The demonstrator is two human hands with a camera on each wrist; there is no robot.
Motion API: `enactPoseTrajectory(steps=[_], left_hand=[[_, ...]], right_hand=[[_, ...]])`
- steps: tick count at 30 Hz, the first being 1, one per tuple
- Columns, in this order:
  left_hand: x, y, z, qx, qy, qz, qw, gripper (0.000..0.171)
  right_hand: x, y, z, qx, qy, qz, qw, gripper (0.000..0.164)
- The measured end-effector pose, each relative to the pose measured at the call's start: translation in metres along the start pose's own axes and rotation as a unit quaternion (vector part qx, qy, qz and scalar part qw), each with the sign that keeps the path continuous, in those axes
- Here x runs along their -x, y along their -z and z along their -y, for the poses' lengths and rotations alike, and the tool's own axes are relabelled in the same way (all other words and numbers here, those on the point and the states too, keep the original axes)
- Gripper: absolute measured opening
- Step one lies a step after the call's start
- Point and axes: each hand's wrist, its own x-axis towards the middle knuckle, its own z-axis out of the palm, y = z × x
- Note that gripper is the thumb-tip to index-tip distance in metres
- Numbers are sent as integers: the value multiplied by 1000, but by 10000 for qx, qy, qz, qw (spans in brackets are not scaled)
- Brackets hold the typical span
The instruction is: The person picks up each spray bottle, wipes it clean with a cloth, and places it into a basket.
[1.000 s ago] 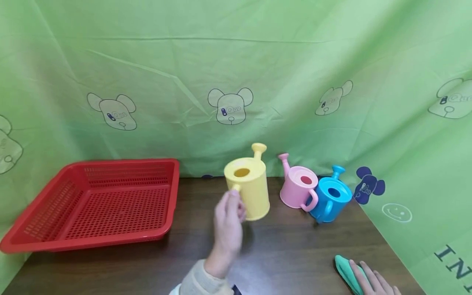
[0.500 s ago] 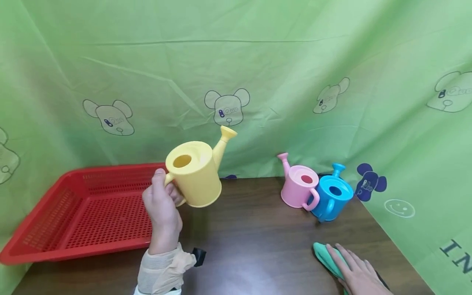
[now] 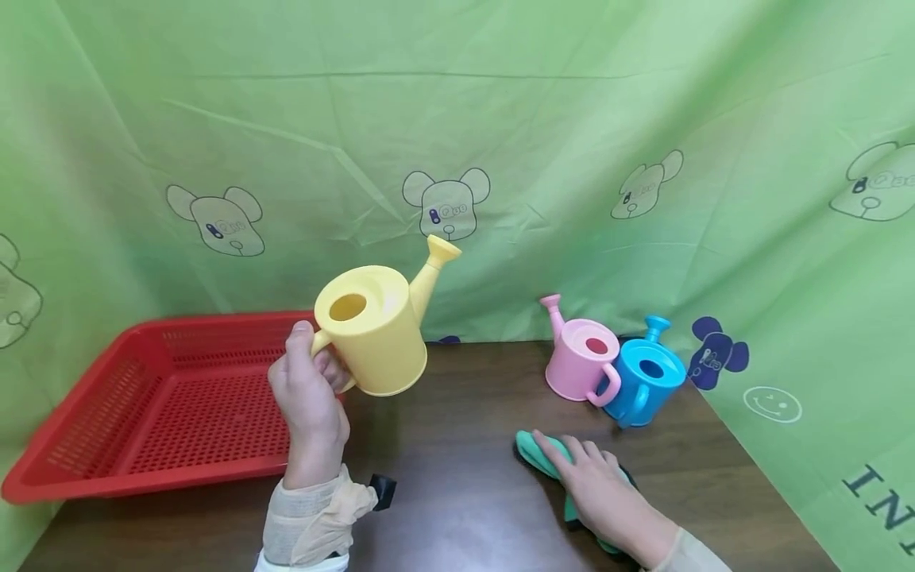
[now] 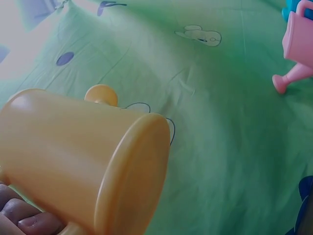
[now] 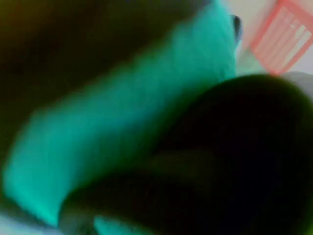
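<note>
My left hand (image 3: 310, 389) grips the handle of a yellow toy watering can (image 3: 375, 334), held up above the table, its spout pointing up and right. In the left wrist view, curled fingers (image 4: 34, 218) show beside the yellow body. My right hand (image 3: 604, 492) holds a folded green cloth (image 3: 539, 457) low over the front of the table. Whether the cloth touches the tabletop I cannot tell. The right wrist view is dark and blurred, with the cloth (image 5: 132, 107) filling its middle. A pink watering can (image 3: 575, 361) and a blue one (image 3: 646, 381) stand at the back right.
A red perforated plastic basket (image 3: 164, 485) stands on the left, partly behind my left hand. The dark wooden table (image 3: 457, 445) meets a green printed curtain (image 3: 500, 119) at the back and right. A black device (image 3: 383, 492) sits on my left wrist.
My left hand has carried the yellow watering can leftward and up, tilting it; it has barely moved in the last half second. The right hand has brought the green cloth left toward the middle.
</note>
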Motion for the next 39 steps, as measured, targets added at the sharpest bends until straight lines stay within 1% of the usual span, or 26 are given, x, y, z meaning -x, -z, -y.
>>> enactPoseTrajectory(steps=[2, 4, 6, 8, 11, 14, 16, 18, 20, 23, 26, 28, 30, 32, 34, 36, 37, 39], left_hand=[[0, 1, 1, -54, 14, -49, 10000, 52], [-1, 2, 3, -65, 26, -83, 9999, 52], [-2, 2, 4, -52, 30, -135, 9999, 52], [-3, 3, 6, -31, 42, -174, 9998, 52], [-5, 2, 7, 7, 70, -233, 9997, 52], [-7, 0, 9, 44, 115, -291, 9995, 51], [-7, -2, 11, 32, 162, -357, 9992, 51], [-7, -4, 13, -19, 196, -422, 9989, 51], [-7, -6, 15, -198, 202, -411, 9988, 51], [-8, -8, 16, -557, 150, -303, 9979, 54], [-10, -10, 14, -827, 43, -249, 9963, 56], [-12, -11, 12, -908, -36, -291, 9954, 56], [-12, -12, 12, -1002, -216, -302, 9943, 57], [-12, -13, 13, -1044, -414, -246, 9934, 57], [-12, -14, 15, -1106, -622, -195, 9917, 57], [-11, -15, 17, -1143, -842, -176, 9897, 56], [-11, -15, 18, -1138, -934, -176, 9889, 56], [-11, -16, 18, -1174, -1094, -214, 9868, 56]], right_hand=[[-13, 2, 8, -10, 237, -502, 9985, 77], [-26, 5, 16, -103, 464, -1015, 9937, 75], [-39, 10, 23, -299, 616, -1375, 9881, 77], [-52, 14, 29, -526, 664, -1580, 9838, 79], [-67, 22, 36, -873, 620, -1793, 9780, 79], [-80, 33, 45, -1237, 639, -2139, 9669, 75], [-87, 41, 50, -1508, 696, -2465, 9548, 72], [-95, 51, 57, -1802, 700, -2821, 9397, 70], [-102, 61, 64, -2072, 689, -3168, 9230, 69], [-109, 76, 74, -2475, 687, -3617, 8962, 67], [-113, 87, 82, -2734, 946, -3919, 8733, 65], [-115, 93, 87, -2824, 1171, -4030, 8626, 64], [-117, 95, 90, -2860, 1327, -4101, 8558, 64], [-120, 97, 95, -2871, 1428, -4163, 8508, 63], [-122, 97, 99, -2932, 1515, -4245, 8431, 63], [-125, 96, 103, -3018, 1630, -4365, 8317, 64], [-127, 96, 104, -3045, 1695, -4465, 8241, 64], [-131, 95, 106, -3080, 1819, -4725, 8054, 64]])
